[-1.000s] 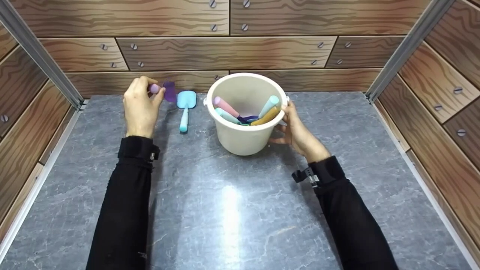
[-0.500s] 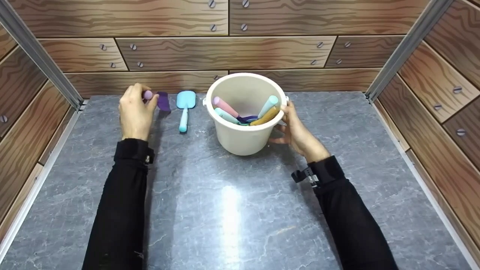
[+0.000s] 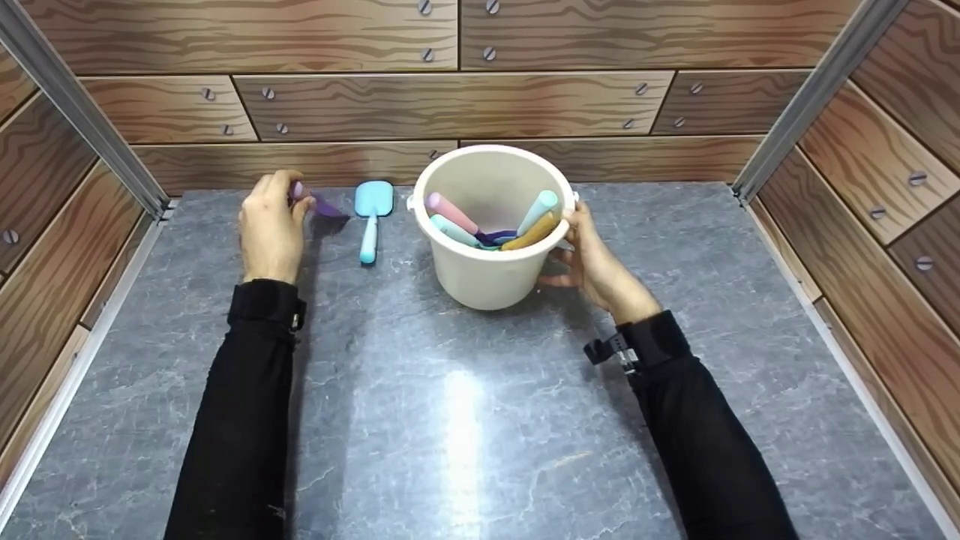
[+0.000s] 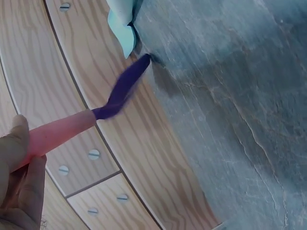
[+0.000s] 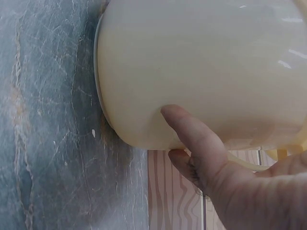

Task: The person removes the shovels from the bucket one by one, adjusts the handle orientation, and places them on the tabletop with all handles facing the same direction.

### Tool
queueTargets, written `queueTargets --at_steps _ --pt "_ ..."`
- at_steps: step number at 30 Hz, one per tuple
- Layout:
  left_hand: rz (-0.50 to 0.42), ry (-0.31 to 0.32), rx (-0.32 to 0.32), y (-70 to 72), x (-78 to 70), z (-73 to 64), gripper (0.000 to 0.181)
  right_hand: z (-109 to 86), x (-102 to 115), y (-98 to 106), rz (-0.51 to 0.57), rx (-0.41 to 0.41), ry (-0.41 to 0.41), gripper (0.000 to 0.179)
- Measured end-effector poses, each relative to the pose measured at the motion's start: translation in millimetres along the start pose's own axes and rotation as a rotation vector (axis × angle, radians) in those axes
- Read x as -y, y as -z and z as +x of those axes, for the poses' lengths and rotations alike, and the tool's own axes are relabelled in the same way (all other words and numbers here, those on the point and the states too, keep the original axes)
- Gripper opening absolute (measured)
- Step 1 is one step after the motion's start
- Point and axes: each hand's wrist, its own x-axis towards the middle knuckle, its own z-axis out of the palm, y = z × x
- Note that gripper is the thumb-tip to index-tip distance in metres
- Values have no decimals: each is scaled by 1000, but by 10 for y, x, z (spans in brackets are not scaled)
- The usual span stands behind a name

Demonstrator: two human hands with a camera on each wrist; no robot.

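Note:
My left hand [image 3: 270,229] pinches a small toy shovel by its pinkish-lilac handle [image 4: 62,130], between thumb and fingers. Its curved purple blade [image 4: 125,86] slants down, with the tip right at the grey tabletop near the back wall. To the right of it a light blue toy shovel [image 3: 373,201] lies on the table, blade toward the wall. A cream bucket [image 3: 487,281] stands upright at the back middle. My right hand [image 3: 600,266] holds it from the right side, fingers against its outer wall [image 5: 192,62] and up near the rim.
Inside the bucket, pink [image 3: 452,213], pale blue [image 3: 538,211] and mustard [image 3: 531,234] handles lean on the wall, their lower ends partly hidden. Wood-patterned panels [image 3: 450,105] enclose the grey marbled table [image 3: 480,420] at the back and both sides.
My left hand has moved slightly left and nearer, lowering the purple shovel toward the table and turning its blade to a slant. The right hand and bucket stay where they were.

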Motion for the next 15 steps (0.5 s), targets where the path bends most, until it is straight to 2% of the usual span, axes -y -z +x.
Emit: queueTargets --at_steps 11,14,15 --pt "32 -23 40 -73 89 -61 30 -12 6 3 -6 5 -1 91" --pt "41 -24 75 -111 158 -55 28 -17 17 2 10 8 -5 92" --pt "12 -34 78 -197 326 -21 25 -19 19 1 15 8 -5 92"
